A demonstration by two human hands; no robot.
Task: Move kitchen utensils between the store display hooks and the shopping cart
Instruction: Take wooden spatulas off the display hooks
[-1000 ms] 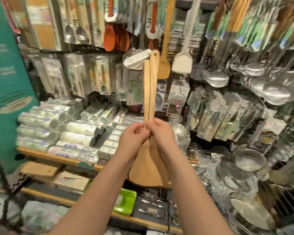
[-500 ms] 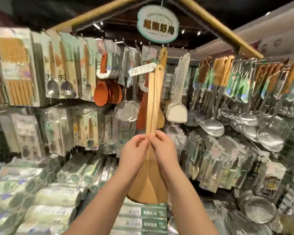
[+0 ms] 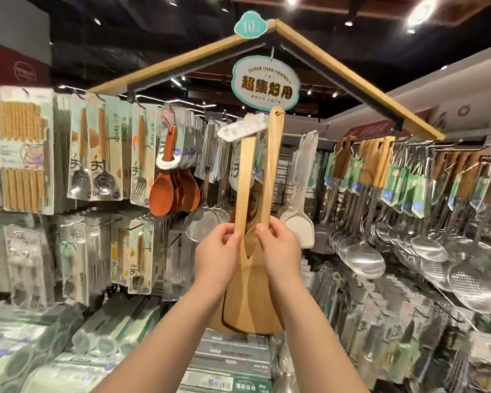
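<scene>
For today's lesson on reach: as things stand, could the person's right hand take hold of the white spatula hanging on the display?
Probably not yet: the right hand grips a wooden spatula, so its fingers are busy. Nothing seems to block the white spatula beside it.

Left hand point(image 3: 216, 252) and right hand point(image 3: 281, 248) around upright wooden spatulas point(image 3: 251, 302)

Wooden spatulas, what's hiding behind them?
Behind the wooden spatulas, a brownish utensil peeks between the handles. The wide blades cover the rest; mesh strainers and white turners show beside.
</scene>
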